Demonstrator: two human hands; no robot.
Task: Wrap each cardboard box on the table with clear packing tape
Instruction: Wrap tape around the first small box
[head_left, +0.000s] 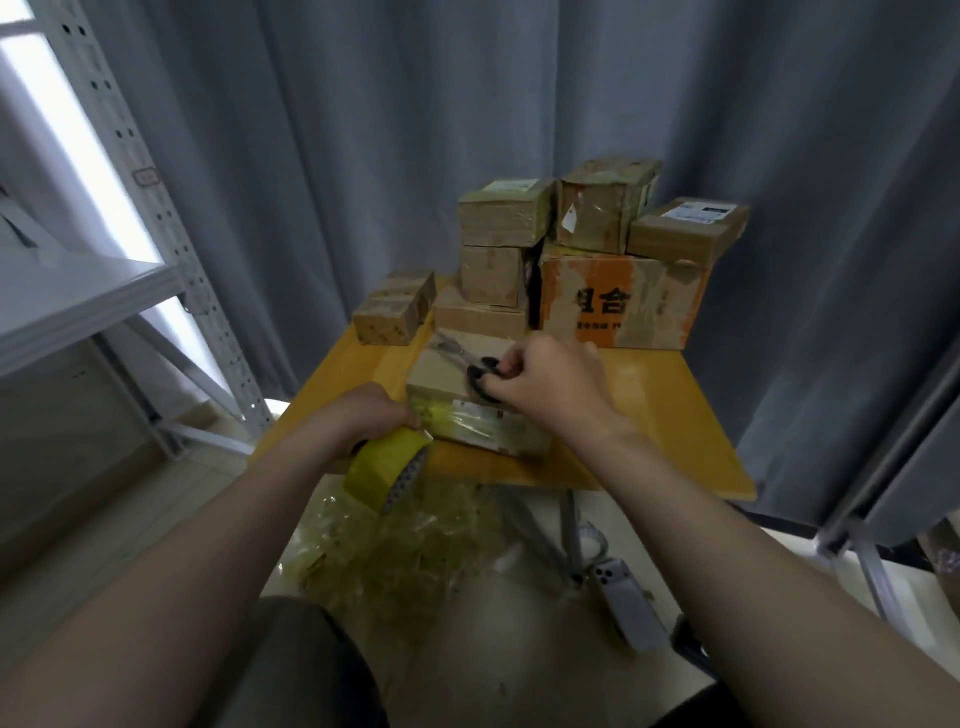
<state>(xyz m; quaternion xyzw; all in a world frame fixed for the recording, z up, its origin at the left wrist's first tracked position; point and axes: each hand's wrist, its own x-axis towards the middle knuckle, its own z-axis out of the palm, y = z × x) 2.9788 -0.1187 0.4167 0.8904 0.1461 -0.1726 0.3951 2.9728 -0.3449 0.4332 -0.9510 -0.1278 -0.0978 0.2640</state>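
Head view: left hand (371, 415) grips the tape roll (382, 473) beside the box (441, 382); right hand (556, 382) holds black-handled scissors (466, 360) over its top.

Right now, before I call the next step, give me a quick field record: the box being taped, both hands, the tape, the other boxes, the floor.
box in work: near centre of the yellow table; tape strip stuck across its front face
left hand: grips the tape roll at the table's near edge, strip joined to it
right hand: curled on the black handles of the scissors, which lie on the box
other boxes: stacked at the far edge
floor: crumpled tape scraps, a phone
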